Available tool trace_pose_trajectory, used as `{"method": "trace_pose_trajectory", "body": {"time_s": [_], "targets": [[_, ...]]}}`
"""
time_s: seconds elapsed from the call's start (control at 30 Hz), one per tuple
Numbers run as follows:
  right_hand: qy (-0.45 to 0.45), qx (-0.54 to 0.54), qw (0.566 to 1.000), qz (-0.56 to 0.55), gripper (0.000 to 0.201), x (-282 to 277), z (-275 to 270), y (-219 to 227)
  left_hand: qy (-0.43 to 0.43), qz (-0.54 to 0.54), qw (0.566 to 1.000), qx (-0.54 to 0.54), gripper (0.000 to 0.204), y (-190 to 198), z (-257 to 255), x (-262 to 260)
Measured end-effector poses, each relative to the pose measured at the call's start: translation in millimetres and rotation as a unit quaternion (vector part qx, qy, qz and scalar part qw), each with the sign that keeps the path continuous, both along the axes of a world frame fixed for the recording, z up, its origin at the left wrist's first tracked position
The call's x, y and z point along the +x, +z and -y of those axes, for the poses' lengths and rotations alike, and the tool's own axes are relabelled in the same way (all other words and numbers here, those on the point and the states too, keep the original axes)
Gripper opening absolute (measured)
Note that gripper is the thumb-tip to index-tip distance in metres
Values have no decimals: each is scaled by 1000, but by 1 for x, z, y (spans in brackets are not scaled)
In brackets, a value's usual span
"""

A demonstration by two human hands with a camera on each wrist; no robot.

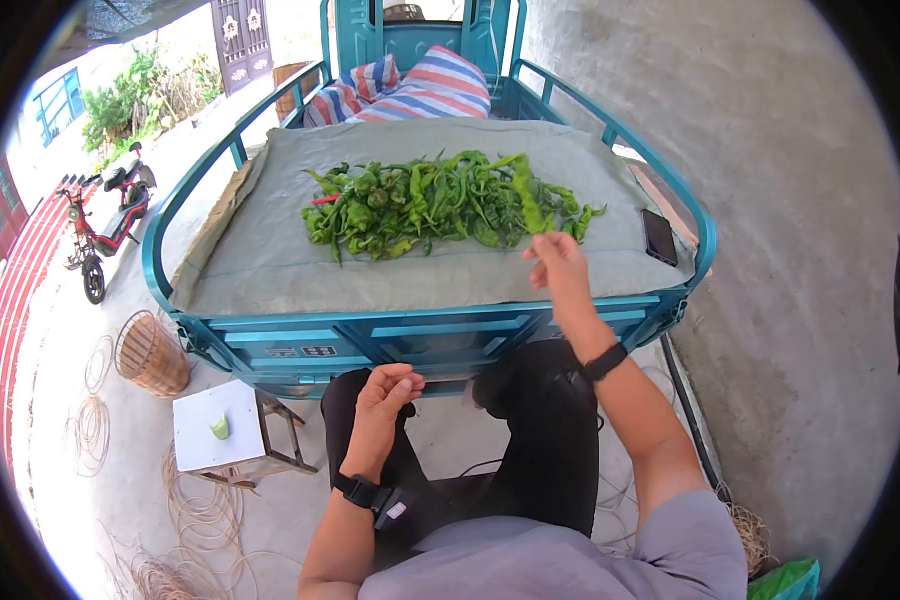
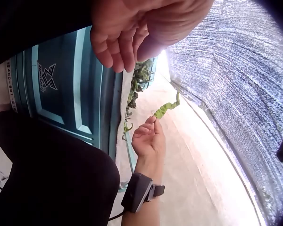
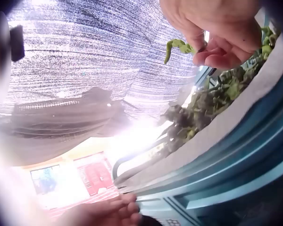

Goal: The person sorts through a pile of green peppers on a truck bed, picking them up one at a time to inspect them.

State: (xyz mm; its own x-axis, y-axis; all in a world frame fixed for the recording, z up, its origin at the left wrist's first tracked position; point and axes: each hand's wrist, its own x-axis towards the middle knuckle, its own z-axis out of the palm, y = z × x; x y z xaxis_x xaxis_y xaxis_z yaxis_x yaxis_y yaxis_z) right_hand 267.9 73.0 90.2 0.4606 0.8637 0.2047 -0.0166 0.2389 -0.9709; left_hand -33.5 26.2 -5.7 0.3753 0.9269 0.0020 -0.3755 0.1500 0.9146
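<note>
Green peppers (image 1: 430,205) lie heaped on a grey cloth (image 1: 270,270) over the cart bed, a red one at the heap's left. My right hand (image 1: 562,275) pinches one long, bent green pepper (image 1: 528,195) by its end, raised at the heap's near right side; the left wrist view shows the same pepper (image 2: 166,109) upright above the fingertips. Over my lap, near the cart's tailgate (image 1: 390,345), my left hand (image 1: 382,405) holds nothing, its fingers loosely bent. In the right wrist view the pepper (image 3: 178,46) sticks out from thumb and finger.
A black phone (image 1: 659,237) lies at the cloth's right edge. Striped sacks (image 1: 435,85) are at the back of the cart. To the left stand a stool (image 1: 215,440) with a green piece on it, a wooden basket (image 1: 152,355) and a red scooter (image 1: 115,220).
</note>
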Motion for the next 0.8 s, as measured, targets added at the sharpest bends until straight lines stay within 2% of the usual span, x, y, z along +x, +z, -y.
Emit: {"method": "trace_pose_trajectory", "body": {"time_s": [0.2,0.27,0.4,0.53,0.63,0.73,0.8], "targets": [[-96,-16,995,-24,24,59,-54,6,-9,1,1000,-9,21,0,-1,0],[-96,-48,994,-32,25,69,-68,-2,-11,-4,1000,-10,19,1,-1,1],[-139,-94,985,-42,32,47,-71,-11,-17,-6,1000,-15,19,0,-3,0],[-81,-38,983,161,30,42,-72,-49,-21,-4,1000,-19,19,-1,-5,-2],[-104,-69,969,212,30,37,-75,-50,-29,-1,999,-16,20,-1,-7,-1],[-116,-140,951,250,35,27,-72,-31,-37,4,999,-13,20,-2,-8,-1],[-142,-173,887,404,40,16,-73,-19,-44,5,999,-9,20,-3,-8,-1]]}}
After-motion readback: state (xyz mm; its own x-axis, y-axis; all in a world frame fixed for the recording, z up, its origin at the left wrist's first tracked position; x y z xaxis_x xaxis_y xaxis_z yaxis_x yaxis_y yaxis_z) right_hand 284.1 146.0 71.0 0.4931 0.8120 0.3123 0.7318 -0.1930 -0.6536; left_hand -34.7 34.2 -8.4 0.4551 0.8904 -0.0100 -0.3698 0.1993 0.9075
